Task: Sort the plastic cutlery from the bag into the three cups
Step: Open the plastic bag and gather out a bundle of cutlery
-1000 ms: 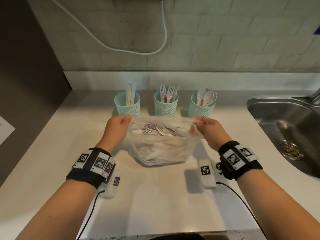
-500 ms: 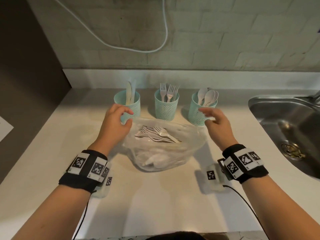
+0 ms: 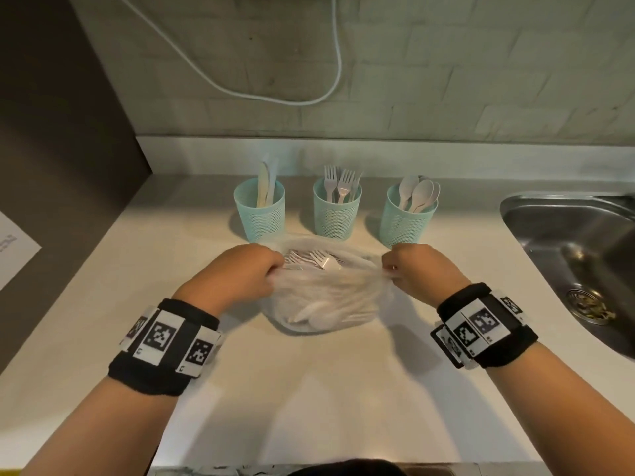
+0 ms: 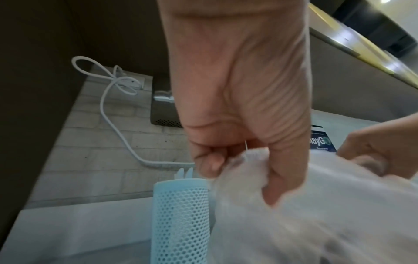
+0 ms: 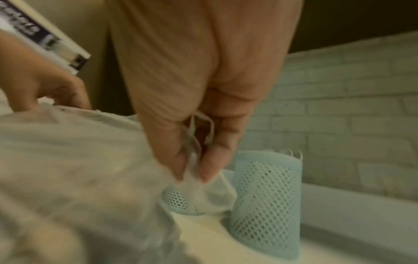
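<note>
Bare forearms wear 2 black wristbands (image 3: 161, 348) bearing white square-coded tags.

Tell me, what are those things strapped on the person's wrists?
Each bare forearm wears a wide black fabric wristband, left and right, carrying white square tags printed with black pixel-like patterns. No sleeves or gloves show on the left hand or right hand.

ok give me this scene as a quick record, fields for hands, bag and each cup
left hand: grips left edge of plastic bag
right hand: pinches right edge of bag
bag: on countertop, holds white forks and spoons
left cup: knives
middle cup: forks
right cup: spoons
sink: right of cups
</note>
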